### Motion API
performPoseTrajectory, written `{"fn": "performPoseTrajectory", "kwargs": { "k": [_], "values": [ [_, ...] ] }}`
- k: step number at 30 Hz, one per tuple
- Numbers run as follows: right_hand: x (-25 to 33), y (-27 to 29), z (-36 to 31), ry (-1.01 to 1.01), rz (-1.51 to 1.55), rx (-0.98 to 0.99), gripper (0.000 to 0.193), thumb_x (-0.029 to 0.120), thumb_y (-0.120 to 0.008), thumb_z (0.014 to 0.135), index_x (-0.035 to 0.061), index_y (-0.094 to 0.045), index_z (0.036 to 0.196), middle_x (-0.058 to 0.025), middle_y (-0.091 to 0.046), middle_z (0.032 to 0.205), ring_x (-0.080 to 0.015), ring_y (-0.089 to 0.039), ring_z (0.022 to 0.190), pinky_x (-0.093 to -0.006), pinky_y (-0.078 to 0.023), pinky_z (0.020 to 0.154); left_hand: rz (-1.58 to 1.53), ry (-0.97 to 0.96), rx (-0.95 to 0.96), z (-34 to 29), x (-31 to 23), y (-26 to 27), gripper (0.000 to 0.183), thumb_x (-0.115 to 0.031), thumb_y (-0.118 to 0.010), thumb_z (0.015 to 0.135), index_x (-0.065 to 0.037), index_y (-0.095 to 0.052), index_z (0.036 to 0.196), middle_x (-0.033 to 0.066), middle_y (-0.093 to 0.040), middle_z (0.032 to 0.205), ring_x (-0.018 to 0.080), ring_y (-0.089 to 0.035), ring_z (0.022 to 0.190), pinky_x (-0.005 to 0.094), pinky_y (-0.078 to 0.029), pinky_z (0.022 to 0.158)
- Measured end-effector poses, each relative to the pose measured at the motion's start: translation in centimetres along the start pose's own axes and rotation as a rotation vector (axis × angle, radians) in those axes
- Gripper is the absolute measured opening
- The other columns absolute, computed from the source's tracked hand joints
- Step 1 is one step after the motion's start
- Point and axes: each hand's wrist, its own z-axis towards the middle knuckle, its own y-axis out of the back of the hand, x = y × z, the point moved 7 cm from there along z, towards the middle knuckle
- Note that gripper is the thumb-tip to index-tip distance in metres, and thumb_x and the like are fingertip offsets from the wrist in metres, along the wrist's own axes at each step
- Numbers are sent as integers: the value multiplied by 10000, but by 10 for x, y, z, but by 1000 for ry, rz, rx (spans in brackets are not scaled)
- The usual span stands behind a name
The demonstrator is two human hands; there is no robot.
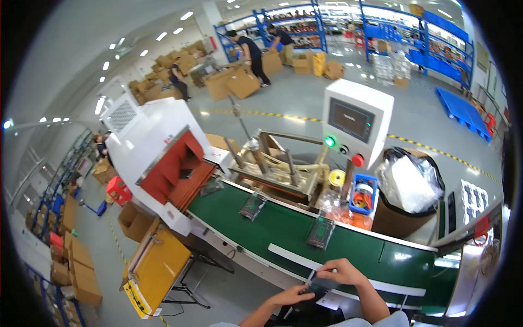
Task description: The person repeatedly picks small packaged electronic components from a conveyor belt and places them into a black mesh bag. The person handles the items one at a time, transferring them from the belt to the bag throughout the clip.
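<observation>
Close to my body, in front of the green conveyor belt, my two hands work on a small dark flat pack. My left hand grips its lower left side. With fingers bent, my right hand pinches its upper edge; what is inside the pack is too small to make out. Three similar packs in shiny clear film lie spaced along the belt: a near one, a middle one and a far one by the machine's opening.
A white machine with red curtain flaps stands at the belt's left end. Behind the belt are a metal frame, a control box, a blue bin and a lined carton. A white rail edges the belt nearby.
</observation>
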Motion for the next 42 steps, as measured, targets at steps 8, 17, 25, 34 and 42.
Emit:
{"fn": "performPoseTrajectory", "kwargs": {
  "k": [8,17,25,34,42],
  "values": [
    [-31,41,-39,-42,418,-500,113,78,-642,777,-27,-629,818,-20,-606,719,-92,-545,659,-222,-448,621,-229,65,44,-20,9,-14,448,-332,-553,872,4,-510,1165,26,-563,1038,99,-479,941,245,-394,835],
    [-68,26,-82,-167,441,-605,113,78,-694,717,-26,-661,747,-49,-608,622,-102,-557,565,-231,-460,547,-253,144,79,-18,5,-25,488,-313,-579,861,-4,-470,1223,18,-555,1068,90,-490,937,223,-401,817],
    [-85,-28,-95,-290,460,-212,317,129,-677,776,-25,-605,1044,-54,-637,830,-113,-581,758,-228,-469,686,-449,43,16,-2,11,-38,399,-282,-566,873,-2,-512,1153,19,-562,1006,77,-507,916,227,-418,803],
    [-97,-28,-86,-322,632,-398,268,137,-658,794,-36,-628,996,-64,-641,838,-114,-583,773,-232,-462,716,-694,71,39,13,18,-44,419,-315,-570,867,-14,-517,1153,24,-570,1013,86,-526,906,226,-424,809],
    [-91,-11,-81,-268,590,-489,216,98,-654,777,-39,-635,942,-58,-634,828,-123,-584,770,-232,-462,720,-708,101,-29,19,11,-33,440,-299,-573,864,0,-491,1176,45,-562,1058,104,-539,946,264,-442,831]
  ]
}}
